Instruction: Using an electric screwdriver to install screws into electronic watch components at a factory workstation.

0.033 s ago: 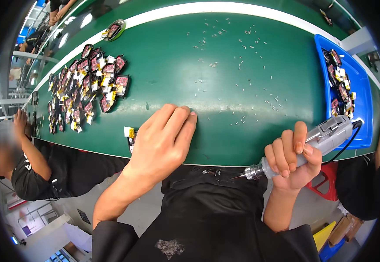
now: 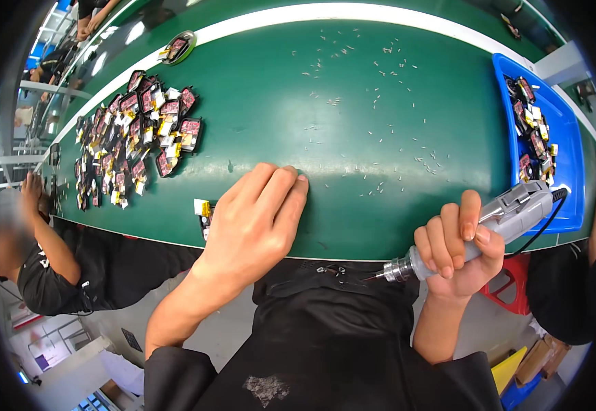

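Clock directions are taken from the middle of the view.

Left hand [image 2: 257,216]: placed just off centre at 9 o'clock, back upward, over the table's near edge. Fingers curled; palm and thumb hidden, so whether anything is gripped cannot be told.

Small black-cased unit [image 2: 205,207]: set on the table just beyond the left hand at 9 o'clock; white and yellow parts shown, the rest covered by the hand and wrist.

Right hand [image 2: 459,246]: between 3 and 4 o'clock, wrapped around a grey powered screwdriver [image 2: 517,211]. Bit pointed toward 8 o'clock, its tip hard to make out against dark clothing. Black cord [image 2: 543,229]: lower run lost from sight.

Green table [image 2: 257,103]: scattered toward 1 o'clock with pale slivers [image 2: 333,101], too small to be identified.

Heap of similar units [image 2: 133,103]: 10 o'clock; overlapped, not countable.

Round dish [image 2: 193,42]: 11 o'clock, contents partly made out.

Blue tray [image 2: 566,144]: between 2 and 3 o'clock, more units held along its left side.

Co-worker [image 2: 72,267]: between 8 and 9 o'clock, head blurred.

Red stool [image 2: 515,288]: 4 o'clock, partly hidden by the right forearm and another person [image 2: 562,301], who is cut off by the dark rim.
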Motion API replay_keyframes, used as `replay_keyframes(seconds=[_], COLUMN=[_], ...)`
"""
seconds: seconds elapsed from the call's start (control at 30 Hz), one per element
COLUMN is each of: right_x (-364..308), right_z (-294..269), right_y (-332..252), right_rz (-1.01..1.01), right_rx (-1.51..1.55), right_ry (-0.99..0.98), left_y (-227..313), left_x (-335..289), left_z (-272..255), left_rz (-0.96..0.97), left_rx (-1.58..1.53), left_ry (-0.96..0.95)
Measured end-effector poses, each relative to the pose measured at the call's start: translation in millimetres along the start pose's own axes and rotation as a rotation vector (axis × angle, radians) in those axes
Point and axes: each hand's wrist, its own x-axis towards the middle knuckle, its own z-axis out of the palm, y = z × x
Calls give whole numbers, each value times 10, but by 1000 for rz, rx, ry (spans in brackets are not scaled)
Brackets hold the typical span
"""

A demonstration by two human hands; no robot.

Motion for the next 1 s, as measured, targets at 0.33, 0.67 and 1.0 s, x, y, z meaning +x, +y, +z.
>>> replay_keyframes(seconds=[0.33,0.67,1.0], right_x=[-13,1,56], right_z=[23,135,592], right_y=[9,-27,26], right_rz=[-18,-103,-326], right_rx=[3,-33,183], right_ry=[10,-3,97], left_y=[-56,463,735], left_x=[-30,-194,-310], left_z=[58,-34,29], left_rz=[3,-326,-598], left_rx=[-51,-643,-1442], left_ry=[88,203,250])
